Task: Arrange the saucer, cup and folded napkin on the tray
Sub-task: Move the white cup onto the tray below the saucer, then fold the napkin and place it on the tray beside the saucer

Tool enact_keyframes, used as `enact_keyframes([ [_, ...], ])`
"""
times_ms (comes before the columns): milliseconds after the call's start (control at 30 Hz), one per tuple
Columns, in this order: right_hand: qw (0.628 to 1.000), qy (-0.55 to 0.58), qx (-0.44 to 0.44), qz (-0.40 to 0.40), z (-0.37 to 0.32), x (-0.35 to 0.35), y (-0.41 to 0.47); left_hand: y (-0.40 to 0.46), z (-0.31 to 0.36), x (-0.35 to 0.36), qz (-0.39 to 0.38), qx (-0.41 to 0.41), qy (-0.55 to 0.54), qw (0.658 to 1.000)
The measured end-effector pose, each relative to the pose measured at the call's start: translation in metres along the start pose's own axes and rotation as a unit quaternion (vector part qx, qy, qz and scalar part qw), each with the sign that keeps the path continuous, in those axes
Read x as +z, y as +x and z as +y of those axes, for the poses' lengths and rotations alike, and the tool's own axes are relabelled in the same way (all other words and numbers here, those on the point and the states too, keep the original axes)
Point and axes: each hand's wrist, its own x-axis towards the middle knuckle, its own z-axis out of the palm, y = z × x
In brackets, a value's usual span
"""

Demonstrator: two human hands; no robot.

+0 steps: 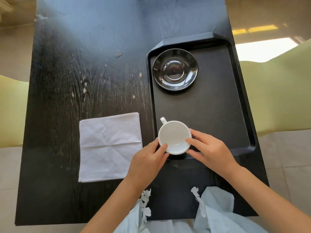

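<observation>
Pinching the white cup (pixel 174 137) from both sides, the fingertips are pressing on its rim: the left hand (pixel 148 163) is closing thumb and forefinger on the near-left edge, while the right hand (pixel 209 149) is laying its thumb over the right edge with the other fingers curling along the outer wall. The cup is sitting mouth up at the near-left corner of the black tray (pixel 242 91), whether resting on the tray floor or lifted just off it cannot be told, and its small handle is pointing away and to the left, toward the tray's left wall. Farther along the same side, the glossy dark saucer (pixel 175 69) is lying flat in the tray's far-left part, well apart from the cup, with bare tray floor between them. The tray's long axis is running away from the person, along the right side of the dark wooden table (pixel 80 64). Just beside the tray's left wall, the folded white napkin (pixel 110 147) is lying flat on the table, creased, its edges roughly square to the table's. Pale fabric of the person's clothing (pixel 213 214) is showing at the near edge.
</observation>
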Motion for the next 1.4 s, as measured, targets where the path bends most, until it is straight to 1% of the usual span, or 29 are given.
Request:
enact_keyframes([
  [67, 1.0, 0.003, 0.005, -0.004, 0.0, 0.0, -0.002, 0.0, 0.001, 0.0, 0.0, -0.007, 0.002, 1.0],
  [200, 0.999, -0.001, 0.017, -0.037, 0.0, -0.001, -0.006, -0.002, 0.001, 0.002, 0.0, -0.008, 0.003, 1.0],
  [333, 0.997, -0.01, 0.033, -0.072, -0.004, -0.008, -0.005, -0.004, -0.001, -0.002, -0.023, -0.003, 0.001, 1.0],
  [400, 0.995, -0.025, 0.038, -0.091, -0.009, -0.014, -0.005, -0.005, -0.001, -0.011, -0.055, 0.007, -0.003, 0.998],
  [467, 0.993, -0.039, 0.052, -0.097, -0.017, -0.022, -0.004, -0.009, -0.002, -0.023, -0.09, -0.006, -0.013, 0.996],
  [533, 0.993, -0.054, 0.072, -0.076, -0.029, -0.034, 0.0, -0.014, -0.005, -0.038, -0.072, -0.014, -0.011, 0.997],
  [600, 0.994, -0.068, 0.078, -0.042, -0.05, -0.043, 0.007, -0.021, -0.011, -0.058, -0.036, -0.018, 0.021, 0.999],
  [667, 0.994, -0.087, 0.07, -0.018, -0.079, -0.044, 0.016, -0.032, -0.022, -0.07, 0.019, -0.047, 0.06, 0.997],
  [733, 0.992, -0.107, 0.065, -0.02, -0.113, -0.035, 0.025, -0.048, -0.038, -0.077, 0.033, -0.082, 0.065, 0.994],
  [833, 0.984, -0.14, 0.084, -0.067, -0.16, -0.004, 0.033, -0.079, -0.067, -0.083, 0.012, -0.124, 0.087, 0.988],
  [900, 0.975, -0.156, 0.109, -0.118, -0.183, 0.023, 0.033, -0.101, -0.088, -0.086, -0.006, -0.138, 0.097, 0.986],
  [967, 0.965, -0.161, 0.133, -0.157, -0.197, 0.052, 0.029, -0.119, -0.105, -0.088, -0.028, -0.147, 0.099, 0.984],
  [1033, 0.955, -0.158, 0.157, -0.195, -0.206, 0.073, 0.026, -0.135, -0.121, -0.083, -0.07, -0.15, 0.099, 0.981],
  [1133, 0.946, -0.159, 0.17, -0.224, -0.214, 0.091, 0.021, -0.149, -0.137, -0.07, -0.143, -0.137, 0.122, 0.973],
  [1233, 0.937, -0.164, 0.189, -0.245, -0.21, 0.102, 0.014, -0.153, -0.145, -0.056, -0.198, -0.118, 0.125, 0.965],
  [1300, 0.939, -0.168, 0.18, -0.241, -0.203, 0.108, 0.012, -0.153, -0.15, -0.046, -0.212, -0.103, 0.133, 0.963],
  [1333, 0.935, -0.178, 0.169, -0.255, -0.198, 0.11, 0.013, -0.153, -0.152, -0.042, -0.211, -0.097, 0.135, 0.963],
  [1400, 0.93, -0.206, 0.139, -0.272, -0.188, 0.112, 0.014, -0.153, -0.158, -0.037, -0.187, -0.074, 0.139, 0.97],
])
